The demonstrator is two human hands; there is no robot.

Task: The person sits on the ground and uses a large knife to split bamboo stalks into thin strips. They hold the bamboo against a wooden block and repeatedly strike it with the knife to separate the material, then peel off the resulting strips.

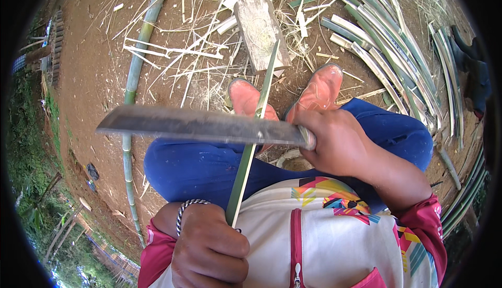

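My left hand is closed around the near end of a green split bamboo strip, close to my belly. The strip slants up and away from me, its tip above a wooden block on the ground. In my right hand is the handle of a machete, gripped in a fist. Its broad dark blade points left and crosses over the strip between my knees. Whether the edge touches the strip I cannot tell. The blade hides part of the strip and of my left boot.
A long green bamboo pole lies on the dirt at the left. Many split bamboo strips are piled at the far right. Pale shavings litter the ground around the block. My orange boots stand just nearer than it.
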